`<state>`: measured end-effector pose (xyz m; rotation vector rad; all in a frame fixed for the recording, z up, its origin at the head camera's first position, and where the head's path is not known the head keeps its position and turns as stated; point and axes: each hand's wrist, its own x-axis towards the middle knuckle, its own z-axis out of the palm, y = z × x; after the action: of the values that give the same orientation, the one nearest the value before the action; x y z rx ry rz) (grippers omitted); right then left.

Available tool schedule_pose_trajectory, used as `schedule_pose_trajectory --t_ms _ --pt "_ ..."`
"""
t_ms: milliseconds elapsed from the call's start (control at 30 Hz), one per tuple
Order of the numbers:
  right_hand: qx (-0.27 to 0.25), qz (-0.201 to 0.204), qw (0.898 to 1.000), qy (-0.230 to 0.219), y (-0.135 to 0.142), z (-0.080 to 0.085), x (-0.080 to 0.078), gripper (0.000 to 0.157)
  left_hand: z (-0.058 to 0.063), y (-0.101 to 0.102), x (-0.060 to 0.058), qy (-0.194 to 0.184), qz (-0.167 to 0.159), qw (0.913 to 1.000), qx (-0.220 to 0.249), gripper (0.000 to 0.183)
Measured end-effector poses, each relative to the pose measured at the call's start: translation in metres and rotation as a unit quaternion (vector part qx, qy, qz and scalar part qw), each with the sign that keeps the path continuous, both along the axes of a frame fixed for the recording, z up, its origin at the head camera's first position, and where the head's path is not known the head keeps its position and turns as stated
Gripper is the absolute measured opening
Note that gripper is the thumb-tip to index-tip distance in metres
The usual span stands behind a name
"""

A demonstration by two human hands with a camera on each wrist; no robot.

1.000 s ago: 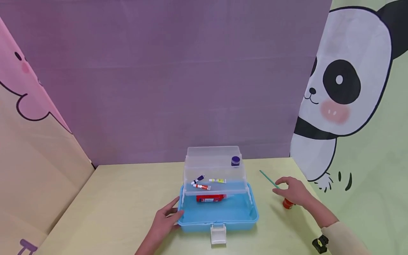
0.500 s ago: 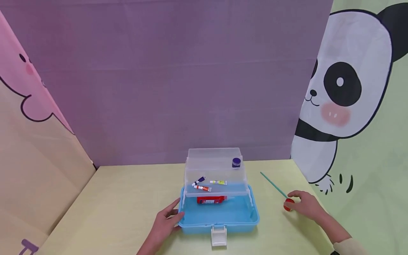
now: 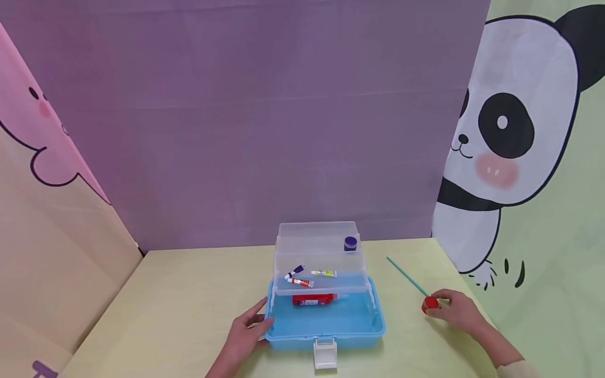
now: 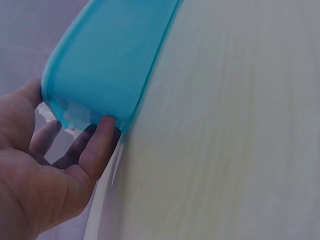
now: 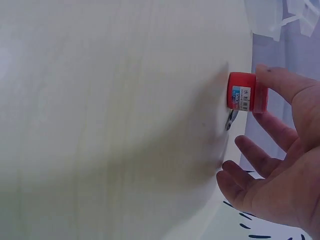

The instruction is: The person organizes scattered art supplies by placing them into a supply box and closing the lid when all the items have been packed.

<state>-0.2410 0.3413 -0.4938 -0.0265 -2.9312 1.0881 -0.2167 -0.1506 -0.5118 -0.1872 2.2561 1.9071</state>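
Pinching red jar: right hand, 3 fingers free

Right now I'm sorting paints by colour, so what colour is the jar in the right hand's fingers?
The jar is red; the right wrist view shows it best.

The table has a pale yellow top with faint wood-grain streaks. Blue box rests flat on it. Right of the box, well apart, a thin teal stick lies slantwise, its far end nearer the box. Farther right of the box is an upright red jar; base contact with the tabletop cannot be confirmed.
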Motion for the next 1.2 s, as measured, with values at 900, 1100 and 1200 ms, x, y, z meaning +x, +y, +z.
schedule_pose_trajectory --t_ms 900,1100,1200 --pt "0.01 -0.028 1.0 -0.006 -0.001 -0.003 -0.01 0.049 -0.001 -0.003 0.001 0.023 -0.009 0.9988 0.043 0.059" --pt "0.007 -0.041 0.999 -0.019 -0.005 0.003 -0.012 0.051 0.0 -0.002 0.001 0.027 -0.008 0.9988 0.04 0.059" --pt "0.007 -0.037 0.999 -0.012 -0.009 0.009 -0.012 0.051 0.0 -0.001 0.003 0.021 -0.004 0.9992 0.033 0.06"
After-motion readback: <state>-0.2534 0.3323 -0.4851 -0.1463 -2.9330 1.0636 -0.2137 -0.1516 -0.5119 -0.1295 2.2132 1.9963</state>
